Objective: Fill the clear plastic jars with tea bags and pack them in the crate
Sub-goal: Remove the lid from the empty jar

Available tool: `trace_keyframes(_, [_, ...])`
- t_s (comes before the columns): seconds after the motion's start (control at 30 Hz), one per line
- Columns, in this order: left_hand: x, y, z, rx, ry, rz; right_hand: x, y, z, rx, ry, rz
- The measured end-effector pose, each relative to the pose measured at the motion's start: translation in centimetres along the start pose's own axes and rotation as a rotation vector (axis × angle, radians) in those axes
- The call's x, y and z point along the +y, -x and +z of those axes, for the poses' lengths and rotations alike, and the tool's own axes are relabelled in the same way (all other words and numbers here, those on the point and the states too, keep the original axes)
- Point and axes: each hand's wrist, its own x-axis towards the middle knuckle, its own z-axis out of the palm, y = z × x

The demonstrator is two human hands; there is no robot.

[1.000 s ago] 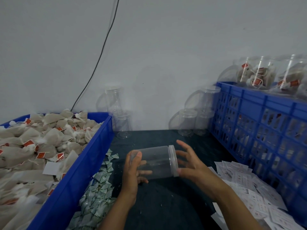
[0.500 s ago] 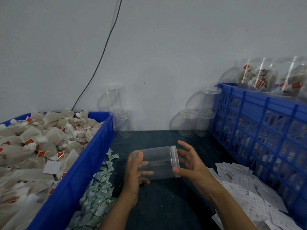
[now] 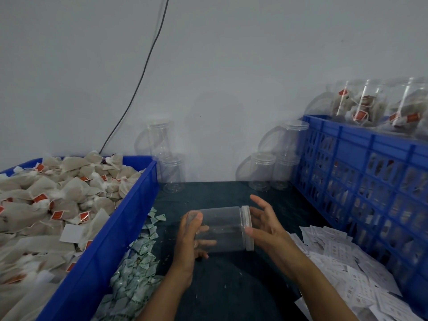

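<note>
An empty clear plastic jar [image 3: 222, 228] lies sideways in the air above the dark mat, its lid end to the right. My left hand [image 3: 188, 237] grips its base end, thumb over the top and fingers seen through the plastic. My right hand [image 3: 266, 223] cups the lid [image 3: 247, 225], thumb on the rim, fingers spread and loosely bent. A blue bin of tea bags [image 3: 58, 200] with red tags sits at the left. The blue crate [image 3: 370, 181] at the right carries filled jars [image 3: 361, 105] along its top.
Empty clear jars stand by the wall, two stacked [image 3: 165, 158] beside the bin and several [image 3: 273, 163] by the crate. Small green-white sachets [image 3: 136, 262] lie along the bin's wall. White paper labels [image 3: 347, 258] are heaped at the crate's foot. A black cable [image 3: 143, 72] runs down the wall.
The jar and both hands have stayed nearly in place. My right hand has shifted slightly around the lid end, its fingers a little more closed toward the rim.
</note>
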Motion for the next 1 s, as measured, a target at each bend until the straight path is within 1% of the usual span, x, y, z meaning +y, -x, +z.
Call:
trace_keyframes(0.07, [0.08, 0.03, 0.08, -0.008, -0.010, -0.005, -0.03, 0.20, 0.49, 0.046, 0.052, 0.024])
trace_keyframes(0.17, [0.19, 0.15, 0.37, -0.025, -0.039, -0.008, 0.37, 0.38, 0.98, 0.107, 0.240, 0.052])
trace_keyframes(0.23, [0.23, 0.18, 0.51, -0.026, -0.049, -0.008, 0.42, 0.55, 1.14, 0.108, 0.243, 0.041])
trace_keyframes(0.3, [0.20, 0.18, 0.52, -0.027, -0.046, -0.011, 0.34, 0.56, 1.16, 0.101, 0.214, -0.015])
trace_keyframes(0.4, [0.20, 0.16, 0.42, -0.013, -0.035, -0.013, 0.34, 0.58, 1.06, 0.079, 0.223, -0.095])
trace_keyframes(0.47, [0.20, 0.07, 0.35, 0.001, -0.024, -0.021, 0.09, 0.72, 0.94, 0.031, 0.251, -0.154])
trace_keyframes(0.53, [0.19, -0.04, 0.34, 0.008, 0.008, -0.033, -0.31, 0.86, 0.74, -0.026, 0.333, -0.224])
trace_keyframes(0.6, [0.16, -0.12, 0.34, 0.008, 0.026, -0.038, -0.36, 0.82, 0.57, -0.066, 0.375, -0.255])
trace_keyframes(0.67, [0.10, -0.13, 0.39, 0.005, 0.020, -0.030, -0.36, 0.79, 0.71, -0.055, 0.327, -0.205])
trace_keyframes(0.73, [0.10, -0.10, 0.40, -0.006, 0.010, -0.024, -0.27, 0.64, 1.07, 0.034, 0.237, -0.109])
trace_keyframes(0.8, [0.13, -0.09, 0.41, -0.018, 0.002, -0.020, -0.02, 0.43, 1.13, 0.107, 0.204, -0.009])
trace_keyframes(0.9, [0.14, -0.10, 0.41, -0.024, -0.005, -0.013, 0.15, 0.30, 0.82, 0.101, 0.223, 0.074])
trace_keyframes(1.0, [0.24, -0.06, 0.35, -0.024, 0.002, -0.026, -0.15, 0.31, 0.68, 0.096, 0.184, 0.059])
